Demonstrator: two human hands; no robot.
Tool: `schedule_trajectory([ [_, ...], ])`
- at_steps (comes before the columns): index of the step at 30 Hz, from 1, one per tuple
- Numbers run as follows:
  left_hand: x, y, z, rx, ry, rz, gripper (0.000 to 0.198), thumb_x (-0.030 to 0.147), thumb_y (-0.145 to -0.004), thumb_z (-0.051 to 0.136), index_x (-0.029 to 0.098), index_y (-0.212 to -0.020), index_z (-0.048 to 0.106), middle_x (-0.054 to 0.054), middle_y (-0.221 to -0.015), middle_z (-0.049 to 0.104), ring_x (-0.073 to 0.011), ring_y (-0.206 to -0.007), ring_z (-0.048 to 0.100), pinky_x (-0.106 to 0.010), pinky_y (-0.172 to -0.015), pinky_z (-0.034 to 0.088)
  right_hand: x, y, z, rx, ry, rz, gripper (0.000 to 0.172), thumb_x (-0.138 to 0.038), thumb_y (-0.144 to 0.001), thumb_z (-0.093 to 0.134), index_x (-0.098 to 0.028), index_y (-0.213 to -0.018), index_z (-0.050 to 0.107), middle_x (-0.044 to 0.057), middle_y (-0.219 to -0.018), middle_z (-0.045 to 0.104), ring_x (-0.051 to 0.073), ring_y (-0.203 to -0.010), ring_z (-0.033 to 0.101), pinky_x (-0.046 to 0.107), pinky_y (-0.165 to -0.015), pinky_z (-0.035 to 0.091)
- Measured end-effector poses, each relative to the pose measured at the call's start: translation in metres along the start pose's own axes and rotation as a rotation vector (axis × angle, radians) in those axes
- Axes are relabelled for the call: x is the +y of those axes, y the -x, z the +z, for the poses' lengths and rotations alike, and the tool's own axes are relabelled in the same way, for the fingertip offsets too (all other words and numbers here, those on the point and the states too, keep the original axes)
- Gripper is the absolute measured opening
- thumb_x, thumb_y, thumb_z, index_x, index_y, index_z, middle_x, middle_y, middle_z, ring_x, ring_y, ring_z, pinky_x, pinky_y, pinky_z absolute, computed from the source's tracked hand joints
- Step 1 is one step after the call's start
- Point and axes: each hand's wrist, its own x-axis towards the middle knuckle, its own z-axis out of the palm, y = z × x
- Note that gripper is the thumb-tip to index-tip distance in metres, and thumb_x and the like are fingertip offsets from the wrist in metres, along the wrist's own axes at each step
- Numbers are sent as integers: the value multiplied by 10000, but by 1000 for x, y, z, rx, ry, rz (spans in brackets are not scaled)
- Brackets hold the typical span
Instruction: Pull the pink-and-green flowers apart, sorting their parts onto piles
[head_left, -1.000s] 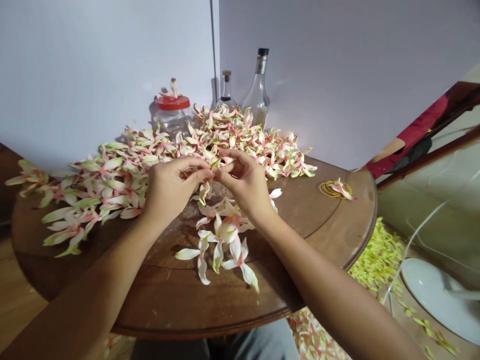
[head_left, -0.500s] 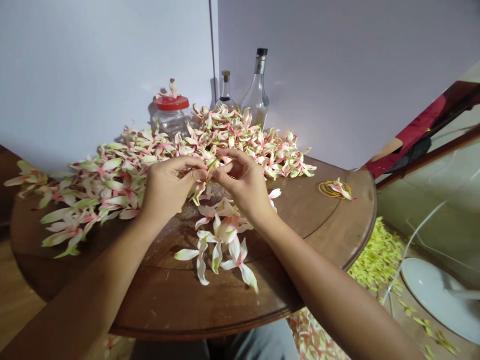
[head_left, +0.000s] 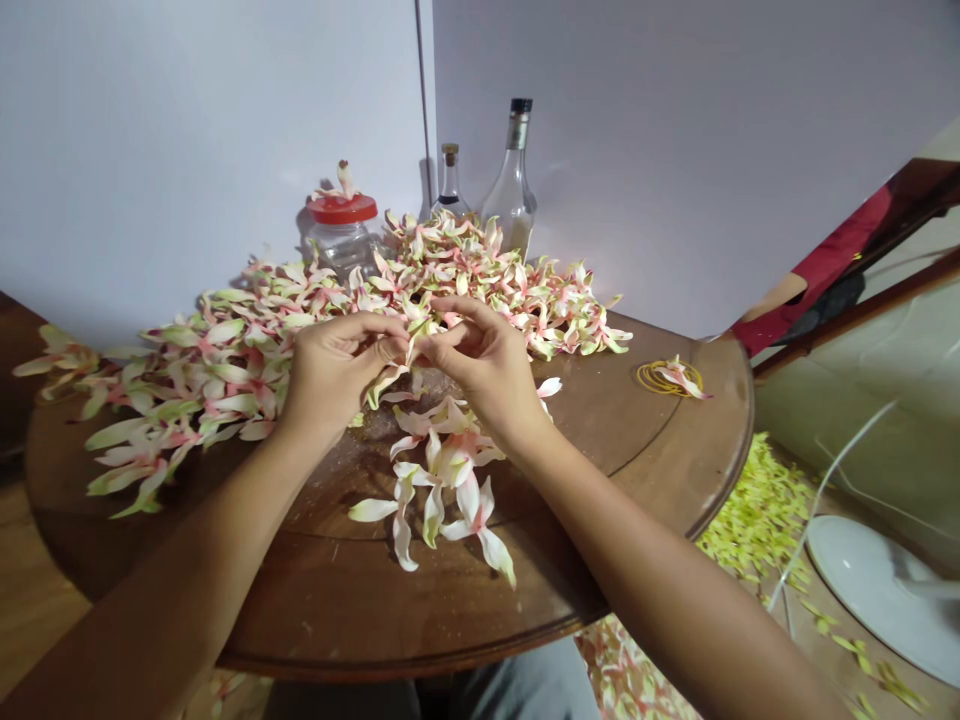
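1. Since the earlier frames, the left hand (head_left: 337,368) draws slightly away from the right hand (head_left: 484,355), and the green-tipped flower (head_left: 386,387) they work on swings from hanging straight down to slanting toward 7 o'clock.
2. The left thumb and forefinger pinch this flower, above the table (head_left: 322,610).
3. The right thumb tip sits at the flower's upper end, with other fingers arched beyond it; whether it pinches I cannot tell.
4. From the hands, loose pink-white flowers (head_left: 457,465) lie at 6 o'clock.
5. A flower heap (head_left: 450,262) spreads from 9 to 2 o'clock.
6. A red-lidded jar (head_left: 337,243) stands at 11, a small corked bottle (head_left: 449,185) at 12, a taller black-capped bottle (head_left: 510,200) at 1.
7. Yellow rubber bands (head_left: 651,380) lie at 3 o'clock.
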Motion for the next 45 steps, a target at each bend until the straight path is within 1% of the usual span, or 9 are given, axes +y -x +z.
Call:
schedule_trajectory([
  [7,-5,0,0,-3,101,-35,189,391,-706,878,261,-799,778,-8,-798,728,-145,-676,649,-261,-619,512,1,-1,0,-12,-53,-19,335,-251,-781,759,-220,-1084,619,-54,-681,688,127,-656,658,298,-718,544],
  [12,-11,1,0,-20,148,-45,206,405,-717,870,255,-814,767,-10,-803,711,-143,-664,641,-263,-604,503,1,-1,0,-13,-58,-27,378,-278,-757,789,-231,-1089,612,-64,-687,685,118,-642,644,284,-693,542],
  [16,-9,1,-1,-30,161,-52,184,376,-734,862,254,-836,770,-9,-826,713,-131,-669,634,-246,-600,494,0,0,0,10,-39,-22,395,-301,-754,799,-240,-1100,617,-57,-702,679,127,-662,653,295,-697,551],
  [20,1,3,0,-36,32,-19,133,335,-804,806,228,-876,771,-21,-878,732,-138,-756,659,-239,-672,514,-1,-1,0,31,-64,-31,416,-318,-743,810,-240,-1106,622,-62,-685,661,125,-658,635,308,-721,563],
  [23,6,4,1,-33,-74,8,158,347,-843,766,209,-920,765,-37,-924,739,-151,-798,670,-254,-713,525,0,-2,-1,32,-96,-37,430,-309,-728,821,-232,-1103,626,-61,-688,668,124,-659,631,311,-730,567],
  [31,2,4,2,-28,-41,23,124,329,-851,758,219,-907,745,-27,-990,724,-154,-870,677,-254,-758,523,-2,0,0,24,-117,-55,425,-262,-734,818,-232,-1115,630,-52,-697,683,137,-682,652,326,-753,577],
  [35,7,4,2,-46,-107,38,118,321,-883,712,211,-925,727,-36,-1028,724,-167,-911,681,-266,-792,526,-2,0,0,34,-82,-45,428,-280,-753,806,-244,-1136,618,-48,-707,676,141,-685,640,338,-763,577],
  [41,14,6,3,-57,-399,257,28,227,-892,646,203,-897,660,-50,-1098,712,-210,-1046,656,-322,-897,506,-1,0,0,45,0,-45,435,-330,-776,782,-262,-1163,595,-33,-736,677,156,-728,647,347,-769,573],
  [45,10,4,1,-121,-303,176,102,283,-947,581,201,-911,629,-76,-1192,683,-213,-1065,648,-301,-824,512,-5,2,0,26,56,-48,425,-317,-809,749,-269,-1199,588,-22,-768,687,163,-750,649,347,-764,569],
])
